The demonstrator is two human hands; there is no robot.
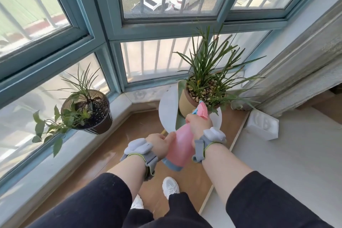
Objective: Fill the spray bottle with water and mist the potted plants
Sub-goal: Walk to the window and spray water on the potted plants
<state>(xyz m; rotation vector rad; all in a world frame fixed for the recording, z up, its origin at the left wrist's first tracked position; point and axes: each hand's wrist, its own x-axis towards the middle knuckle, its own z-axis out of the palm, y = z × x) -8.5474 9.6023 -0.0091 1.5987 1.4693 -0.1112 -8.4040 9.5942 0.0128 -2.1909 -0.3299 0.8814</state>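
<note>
Two hands (161,142) (199,124) hold one spray bottle (182,146) near two potted plants (87,111) (201,92).

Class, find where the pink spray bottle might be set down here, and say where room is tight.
Free: the sill stretch nearer than the dark pot; the wooden floor between that pot and the white stand; the pale floor right of the white box. Crowded: the stand, largely taken by the tan pot.

Bare brown wooden floor (140,129) lies open between the dark sill pot (100,124) and the tan grass-leaved pot (187,102).
</note>
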